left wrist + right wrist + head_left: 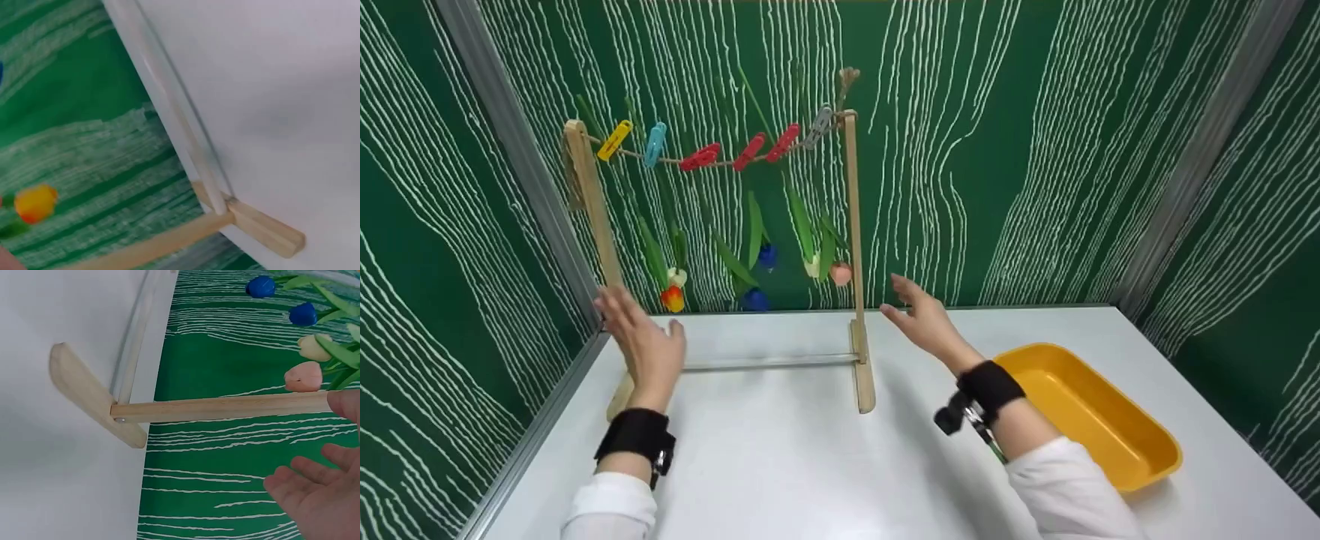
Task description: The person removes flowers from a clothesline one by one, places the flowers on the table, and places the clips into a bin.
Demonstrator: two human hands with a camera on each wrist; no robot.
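Observation:
A wooden stand [853, 225] carries a twine line [667, 160] between its two posts. Clothespins in yellow [615, 140], blue [655, 144], red [749, 151] and grey [818, 127] are clipped along it. Artificial tulips hang head down below them, including an orange-red one [672, 298], a blue one [754, 300] and a pink one [304, 377]. My left hand [645, 345], fingers extended, overlaps the stand's left post in the head view. To the right of the right post, my right hand [926, 322] is held in the air, thumb and fingers spread, holding nothing.
A yellow plastic tub [1099, 420] stands on the white table [780, 457] by my right forearm. A pale crossbar [772, 361] joins the stand's feet low over the tabletop. Green walls with white wavy lines [930, 187] enclose the table at the back and sides.

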